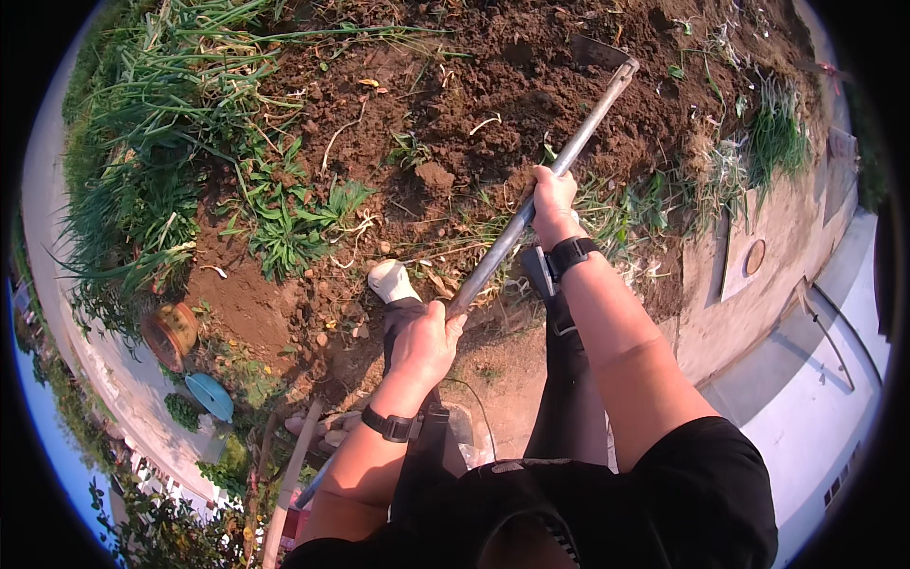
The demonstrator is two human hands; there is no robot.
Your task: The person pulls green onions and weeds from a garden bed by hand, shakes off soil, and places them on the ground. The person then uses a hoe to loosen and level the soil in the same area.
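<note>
A garden hoe with a grey tubular handle (pixel 505 238) slants across the view from lower middle to upper right. Its dark blade (pixel 597 52) rests at or partly in the loose brown soil (pixel 498 92); how deep it sits cannot be seen. My left hand (pixel 426 345) grips the handle near its lower end. Farther up, near the middle, my right hand (pixel 554 199) is wrapped around it. Black straps circle both wrists. Between my arms, a pale shoe (pixel 392 281) stands on the soil's edge.
Long-leaved green onion-like plants (pixel 156 121) grow at the left. A bundle of similar plants (pixel 778 131) lies at right by a concrete ledge (pixel 768 313). An orange-brown pot (pixel 170 334), a blue basin (pixel 210 396) and a wooden pole (pixel 293 484) are at lower left.
</note>
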